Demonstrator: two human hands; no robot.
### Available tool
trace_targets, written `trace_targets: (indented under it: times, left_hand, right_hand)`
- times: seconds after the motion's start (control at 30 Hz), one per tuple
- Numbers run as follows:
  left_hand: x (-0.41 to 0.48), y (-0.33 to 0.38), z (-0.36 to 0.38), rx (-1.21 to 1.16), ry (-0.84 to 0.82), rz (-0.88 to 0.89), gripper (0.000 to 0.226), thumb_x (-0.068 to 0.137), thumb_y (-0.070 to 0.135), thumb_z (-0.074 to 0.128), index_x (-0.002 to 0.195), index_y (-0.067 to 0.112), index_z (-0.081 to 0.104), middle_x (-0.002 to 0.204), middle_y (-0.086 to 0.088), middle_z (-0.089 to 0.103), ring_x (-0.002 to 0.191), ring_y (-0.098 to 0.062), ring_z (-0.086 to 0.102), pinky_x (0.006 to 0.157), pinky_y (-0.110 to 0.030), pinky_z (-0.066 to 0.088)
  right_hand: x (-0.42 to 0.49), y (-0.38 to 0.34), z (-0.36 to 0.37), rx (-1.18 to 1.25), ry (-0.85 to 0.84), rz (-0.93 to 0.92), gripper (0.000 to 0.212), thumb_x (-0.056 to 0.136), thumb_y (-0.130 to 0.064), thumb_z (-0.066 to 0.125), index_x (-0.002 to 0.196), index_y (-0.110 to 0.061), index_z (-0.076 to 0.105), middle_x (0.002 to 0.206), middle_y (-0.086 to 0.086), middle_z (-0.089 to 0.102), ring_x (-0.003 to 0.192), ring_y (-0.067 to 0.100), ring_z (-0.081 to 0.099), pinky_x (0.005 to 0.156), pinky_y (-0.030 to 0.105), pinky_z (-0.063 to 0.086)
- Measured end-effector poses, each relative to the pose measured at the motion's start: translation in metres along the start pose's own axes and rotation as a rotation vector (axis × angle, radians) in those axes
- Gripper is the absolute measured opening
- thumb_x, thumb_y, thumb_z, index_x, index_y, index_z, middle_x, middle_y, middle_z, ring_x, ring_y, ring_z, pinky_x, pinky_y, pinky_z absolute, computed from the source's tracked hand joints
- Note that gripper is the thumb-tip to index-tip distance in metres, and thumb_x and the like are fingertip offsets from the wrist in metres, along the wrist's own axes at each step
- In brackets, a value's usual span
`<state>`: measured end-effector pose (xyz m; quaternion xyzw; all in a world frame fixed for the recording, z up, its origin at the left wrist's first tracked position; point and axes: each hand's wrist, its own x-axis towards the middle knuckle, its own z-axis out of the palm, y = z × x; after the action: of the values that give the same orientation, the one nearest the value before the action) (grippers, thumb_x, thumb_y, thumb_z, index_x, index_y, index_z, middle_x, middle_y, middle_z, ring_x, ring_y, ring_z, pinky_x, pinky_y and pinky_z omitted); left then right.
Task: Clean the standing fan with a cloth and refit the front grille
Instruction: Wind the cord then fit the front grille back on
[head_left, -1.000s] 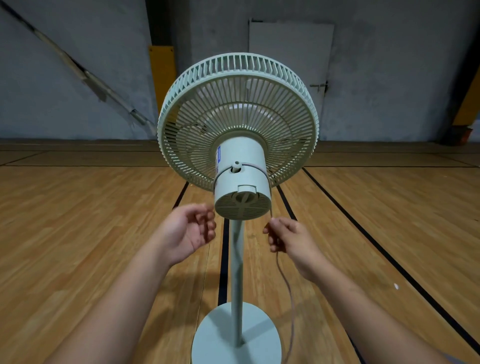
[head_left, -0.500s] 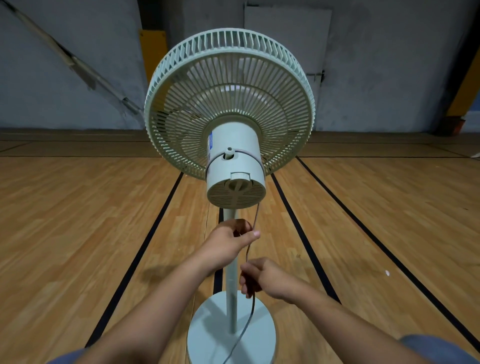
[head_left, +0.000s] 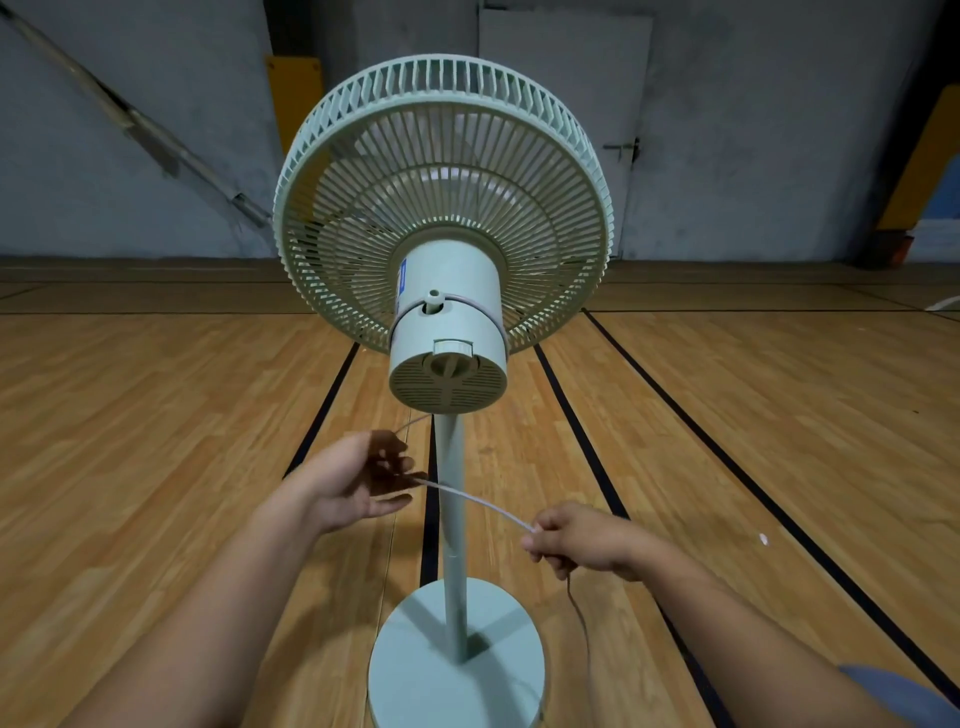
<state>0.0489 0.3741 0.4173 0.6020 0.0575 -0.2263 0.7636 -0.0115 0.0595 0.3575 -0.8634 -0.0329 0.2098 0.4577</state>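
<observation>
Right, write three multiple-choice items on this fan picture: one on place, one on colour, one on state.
1. Where does the cord run between the hands?
A. across the pole
B. over the grille
C. flat on the floor

2. What colour is the fan's base?
A. black
B. pale green
C. red

3. What is the right hand doing?
A. hanging open
B. pressing the base
C. pinching the cord

Answers: 1 A, the cord crosses the pole from the left hand; 2 B, it matches the pole; 3 C, fingers curl round it.
</observation>
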Motion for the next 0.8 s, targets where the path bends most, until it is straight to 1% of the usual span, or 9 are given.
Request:
trace_targets:
  times: [0.1, 0.17, 0.2, 0.33, 0.43, 0.53, 0.63, 0.73, 0.8]
  left_hand:
    - [-0.012, 0.016, -0.012, -0.091, -0.055, 0.025, 0.013, 0.078, 0.009, 0.066, 0.08, 0.013, 0.054, 0.064, -0.002, 0.051, 0.069, -0.022, 0.066, 0.09, -0.052, 0.061]
    - [-0.019, 0.024, -0.019, -0.193, -0.094, 0.057, 0.017, 0.081, 0.007, 0.063, 0.076, 0.017, 0.049, 0.062, 0.002, 0.042, 0.059, -0.016, 0.055, 0.095, -0.05, 0.056]
    - [-0.022, 0.027, -0.021, -0.246, -0.124, 0.08, 0.019, 0.083, 0.008, 0.062, 0.077, 0.019, 0.048, 0.062, 0.004, 0.04, 0.057, -0.014, 0.051, 0.094, -0.047, 0.056]
    - [-0.036, 0.039, -0.022, -0.465, -0.281, 0.182, 0.013, 0.087, 0.012, 0.057, 0.085, 0.02, 0.047, 0.063, 0.01, 0.04, 0.052, -0.007, 0.041, 0.066, -0.031, 0.055]
    - [-0.045, 0.047, -0.02, -0.545, -0.383, 0.258, 0.013, 0.079, 0.012, 0.064, 0.091, 0.015, 0.059, 0.072, 0.011, 0.047, 0.053, -0.003, 0.043, 0.059, -0.022, 0.051]
    - [-0.052, 0.054, -0.016, -0.642, -0.479, 0.322, 0.016, 0.084, 0.013, 0.057, 0.098, 0.012, 0.063, 0.088, 0.004, 0.063, 0.062, -0.002, 0.058, 0.065, -0.018, 0.058]
    - [-0.054, 0.059, -0.009, -0.804, -0.591, 0.389, 0.028, 0.089, 0.007, 0.051, 0.111, 0.002, 0.068, 0.114, -0.014, 0.073, 0.084, -0.016, 0.076, 0.078, -0.032, 0.066]
    - [-0.059, 0.064, 0.001, -0.835, -0.694, 0.452, 0.042, 0.095, 0.005, 0.045, 0.131, -0.006, 0.065, 0.138, -0.023, 0.067, 0.117, -0.03, 0.074, 0.098, -0.044, 0.062]
    - [-0.062, 0.068, 0.008, -0.796, -0.718, 0.483, 0.051, 0.097, 0.007, 0.042, 0.144, -0.006, 0.058, 0.154, -0.022, 0.057, 0.134, -0.032, 0.065, 0.108, -0.043, 0.055]
  right_hand:
    - [-0.011, -0.01, -0.017, 0.097, 0.022, -0.077, 0.022, 0.099, -0.029, 0.073, 0.088, -0.011, 0.069, 0.078, 0.002, 0.066, 0.067, 0.013, 0.056, 0.069, 0.027, 0.052]
    - [-0.018, -0.017, -0.024, 0.155, 0.023, -0.137, 0.021, 0.098, -0.026, 0.075, 0.088, -0.01, 0.067, 0.083, 0.003, 0.069, 0.067, 0.014, 0.053, 0.07, 0.029, 0.051]
    - [-0.022, -0.021, -0.026, 0.174, 0.027, -0.171, 0.02, 0.097, -0.026, 0.076, 0.087, -0.01, 0.068, 0.083, 0.003, 0.07, 0.067, 0.014, 0.052, 0.069, 0.029, 0.05]
    - [-0.034, -0.039, -0.028, 0.196, 0.065, -0.324, 0.019, 0.097, -0.029, 0.076, 0.087, -0.012, 0.078, 0.078, 0.001, 0.065, 0.068, 0.013, 0.048, 0.065, 0.027, 0.042]
    - [-0.043, -0.056, -0.027, 0.198, 0.088, -0.407, 0.017, 0.096, -0.029, 0.076, 0.092, -0.014, 0.082, 0.077, 0.001, 0.062, 0.07, 0.013, 0.048, 0.066, 0.026, 0.042]
    - [-0.054, -0.077, -0.028, 0.23, 0.133, -0.494, 0.016, 0.092, -0.029, 0.076, 0.092, -0.015, 0.083, 0.075, -0.003, 0.064, 0.07, 0.013, 0.049, 0.067, 0.024, 0.043]
    - [-0.064, -0.098, -0.031, 0.311, 0.189, -0.601, 0.018, 0.09, -0.025, 0.074, 0.093, -0.008, 0.081, 0.074, 0.0, 0.064, 0.069, 0.014, 0.049, 0.065, 0.023, 0.043]
    - [-0.07, -0.117, -0.032, 0.446, 0.247, -0.697, 0.019, 0.088, -0.022, 0.071, 0.093, -0.007, 0.081, 0.069, 0.004, 0.057, 0.064, 0.013, 0.045, 0.063, 0.025, 0.041]
    - [-0.071, -0.125, -0.032, 0.526, 0.308, -0.747, 0.018, 0.088, -0.022, 0.069, 0.092, -0.009, 0.081, 0.066, 0.006, 0.05, 0.061, 0.014, 0.042, 0.06, 0.026, 0.04]
